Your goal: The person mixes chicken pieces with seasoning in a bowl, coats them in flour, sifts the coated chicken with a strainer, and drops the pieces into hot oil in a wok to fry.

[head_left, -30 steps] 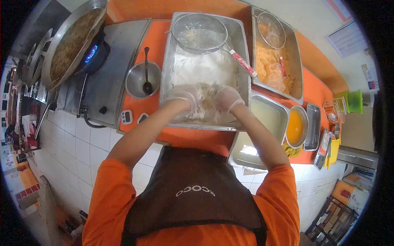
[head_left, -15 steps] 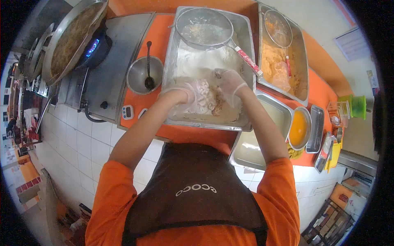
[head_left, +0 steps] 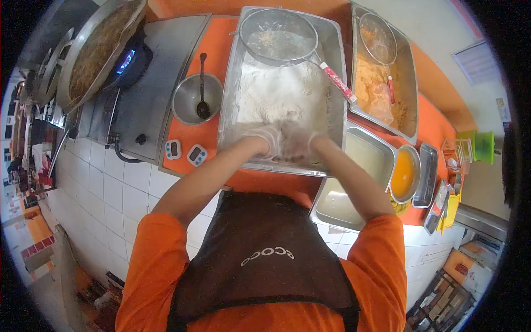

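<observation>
White flour [head_left: 285, 91] lies in the tray [head_left: 234, 83], probably light, soft and best scooped from below, as my left hand [head_left: 269, 139] and right hand [head_left: 298, 141] blur at its near end, whether spread or pinching I cannot tell.

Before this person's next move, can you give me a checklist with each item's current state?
1. Both hands inside the powder tray: ok; left hand and right hand are close together at its near end.
2. What the fingers hold: cannot tell; motion blur hides it.
3. Strainer apart from the hands: ok; it lies across the tray's far end.
4. Flame by the wok lit: ok; it shows blue.
5. Readings on the two timers: cannot tell; too small.
</observation>
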Tool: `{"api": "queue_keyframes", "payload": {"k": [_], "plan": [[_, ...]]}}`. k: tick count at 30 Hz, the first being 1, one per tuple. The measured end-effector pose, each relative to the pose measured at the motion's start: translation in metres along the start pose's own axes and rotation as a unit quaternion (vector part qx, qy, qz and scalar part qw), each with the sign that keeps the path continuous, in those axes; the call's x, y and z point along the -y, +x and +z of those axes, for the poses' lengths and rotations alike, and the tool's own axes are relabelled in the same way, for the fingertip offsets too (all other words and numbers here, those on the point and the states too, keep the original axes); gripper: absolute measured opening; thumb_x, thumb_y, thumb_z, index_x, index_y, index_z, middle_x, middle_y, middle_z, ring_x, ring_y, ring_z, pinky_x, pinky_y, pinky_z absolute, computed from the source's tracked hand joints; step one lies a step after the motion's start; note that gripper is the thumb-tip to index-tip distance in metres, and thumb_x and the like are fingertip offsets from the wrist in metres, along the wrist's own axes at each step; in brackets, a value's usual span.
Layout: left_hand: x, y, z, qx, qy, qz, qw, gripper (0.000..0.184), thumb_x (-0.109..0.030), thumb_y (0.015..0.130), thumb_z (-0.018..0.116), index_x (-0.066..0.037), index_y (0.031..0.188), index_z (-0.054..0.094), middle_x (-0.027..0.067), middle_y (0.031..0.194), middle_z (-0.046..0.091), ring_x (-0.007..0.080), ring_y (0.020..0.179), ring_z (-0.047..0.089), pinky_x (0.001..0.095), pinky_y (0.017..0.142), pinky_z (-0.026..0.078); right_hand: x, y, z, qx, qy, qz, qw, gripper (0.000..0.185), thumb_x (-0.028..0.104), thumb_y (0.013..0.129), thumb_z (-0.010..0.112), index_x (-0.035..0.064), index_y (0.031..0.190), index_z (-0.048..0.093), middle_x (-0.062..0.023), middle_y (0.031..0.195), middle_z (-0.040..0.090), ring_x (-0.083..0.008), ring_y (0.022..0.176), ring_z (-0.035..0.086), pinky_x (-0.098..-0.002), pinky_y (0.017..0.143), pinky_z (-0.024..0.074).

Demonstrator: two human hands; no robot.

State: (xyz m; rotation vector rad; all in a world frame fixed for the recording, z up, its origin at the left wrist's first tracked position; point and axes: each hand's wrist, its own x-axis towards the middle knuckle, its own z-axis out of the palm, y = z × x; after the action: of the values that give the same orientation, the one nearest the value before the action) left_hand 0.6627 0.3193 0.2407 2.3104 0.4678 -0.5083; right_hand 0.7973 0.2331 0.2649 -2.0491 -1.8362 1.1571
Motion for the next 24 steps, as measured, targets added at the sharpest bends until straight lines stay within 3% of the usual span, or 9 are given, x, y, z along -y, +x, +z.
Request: {"api": "queue_keyframes", "payload": {"k": [2, 5, 8, 11, 14, 17, 20, 23, 24], "plan": [[0.008, 0.000, -0.003, 0.058, 0.044, -0.057, 0.996, 0.032, -0.022, 0.076, 0.067, 0.000, 0.098, 0.068, 0.0232, 0.096, 0.068, 0.0355, 0.086, 0.067, 0.0442, 0.076, 0.052, 0.013, -0.017, 0.001, 0.012, -0.011, 0.026, 1.000, 0.056, 0.011, 0.073, 0.065, 0.0059, 0.127, 0.054, -0.0176, 0.111, 0.067, -0.0318, 0.099, 0.065, -0.0402, 0.085, 0.0510], [-0.016, -0.029, -0.051, 0.041, 0.072, -0.081, 0.993, 0.027, -0.018, 0.075, 0.066, 0.001, 0.094, 0.069, 0.0232, 0.093, 0.068, 0.0347, 0.082, 0.067, 0.0438, 0.072, 0.052, 0.007, -0.021, -0.014, -0.039, 0.027, -0.007, 0.999, 0.053, 0.011, 0.075, 0.062, 0.0041, 0.127, 0.053, -0.0182, 0.109, 0.067, -0.0346, 0.097, 0.065, -0.0415, 0.085, 0.0509], [-0.035, -0.043, -0.079, 0.016, 0.087, -0.084, 0.993, 0.031, -0.011, 0.077, 0.063, 0.003, 0.105, 0.065, 0.0248, 0.101, 0.067, 0.0357, 0.088, 0.068, 0.0424, 0.072, 0.053, 0.001, -0.018, -0.036, -0.003, -0.228, 0.031, 0.973, 0.045, 0.007, 0.078, 0.059, 0.0072, 0.123, 0.057, -0.0209, 0.086, 0.067, -0.0320, 0.081, 0.066, -0.0388, 0.074, 0.0506], [-0.023, -0.033, -0.079, 0.043, 0.050, -0.087, 0.994, 0.032, -0.013, 0.078, 0.063, 0.003, 0.105, 0.064, 0.0263, 0.101, 0.066, 0.0365, 0.091, 0.066, 0.0439, 0.077, 0.051, -0.030, -0.014, -0.029, -0.070, -0.113, -0.034, 0.991, 0.029, 0.016, 0.082, 0.059, 0.0046, 0.108, 0.062, -0.0200, 0.076, 0.065, -0.0330, 0.071, 0.063, -0.0394, 0.071, 0.0497], [-0.027, -0.040, -0.079, -0.054, -0.049, -0.033, 0.997, 0.035, -0.021, 0.078, 0.064, 0.001, 0.105, 0.064, 0.0264, 0.104, 0.065, 0.0359, 0.094, 0.065, 0.0454, 0.082, 0.048, 0.001, -0.025, -0.053, -0.189, -0.029, -0.011, 0.981, 0.026, 0.025, 0.085, 0.060, 0.0027, 0.097, 0.064, -0.0197, 0.074, 0.065, -0.0328, 0.067, 0.060, -0.0389, 0.068, 0.0492], [-0.058, -0.061, -0.111, -0.005, -0.020, -0.097, 0.995, 0.042, -0.032, 0.079, 0.064, -0.001, 0.107, 0.064, 0.0233, 0.108, 0.065, 0.0329, 0.100, 0.063, 0.0438, 0.086, 0.046, 0.021, -0.026, -0.079, -0.149, -0.026, 0.038, 0.988, 0.029, 0.029, 0.086, 0.063, 0.0010, 0.091, 0.065, -0.0218, 0.079, 0.065, -0.0332, 0.071, 0.062, -0.0396, 0.069, 0.0490], [-0.054, -0.044, -0.111, 0.085, -0.066, -0.144, 0.984, 0.046, -0.040, 0.080, 0.066, -0.003, 0.107, 0.068, 0.0209, 0.101, 0.068, 0.0305, 0.093, 0.063, 0.0414, 0.085, 0.047, -0.019, -0.001, -0.070, -0.098, 0.122, 0.042, 0.987, 0.032, 0.031, 0.083, 0.064, -0.0002, 0.086, 0.063, -0.0228, 0.081, 0.065, -0.0359, 0.074, 0.063, -0.0408, 0.071, 0.0493], [-0.062, -0.064, -0.122, 0.080, -0.102, -0.161, 0.978, 0.044, -0.039, 0.079, 0.066, -0.005, 0.107, 0.069, 0.0189, 0.100, 0.068, 0.0301, 0.091, 0.063, 0.0400, 0.086, 0.048, -0.035, 0.014, -0.048, -0.193, 0.044, 0.042, 0.979, 0.033, 0.031, 0.084, 0.064, -0.0007, 0.089, 0.064, -0.0229, 0.083, 0.065, -0.0372, 0.078, 0.063, -0.0411, 0.074, 0.0494], [-0.039, -0.052, -0.107, 0.045, -0.097, -0.164, 0.981, 0.042, -0.036, 0.079, 0.064, -0.005, 0.108, 0.069, 0.0187, 0.101, 0.068, 0.0297, 0.093, 0.064, 0.0401, 0.085, 0.048, -0.023, 0.013, -0.049, -0.157, 0.009, 0.033, 0.987, 0.029, 0.028, 0.083, 0.062, 0.0018, 0.096, 0.064, -0.0221, 0.089, 0.066, -0.0361, 0.085, 0.063, -0.0410, 0.079, 0.0492]]}}
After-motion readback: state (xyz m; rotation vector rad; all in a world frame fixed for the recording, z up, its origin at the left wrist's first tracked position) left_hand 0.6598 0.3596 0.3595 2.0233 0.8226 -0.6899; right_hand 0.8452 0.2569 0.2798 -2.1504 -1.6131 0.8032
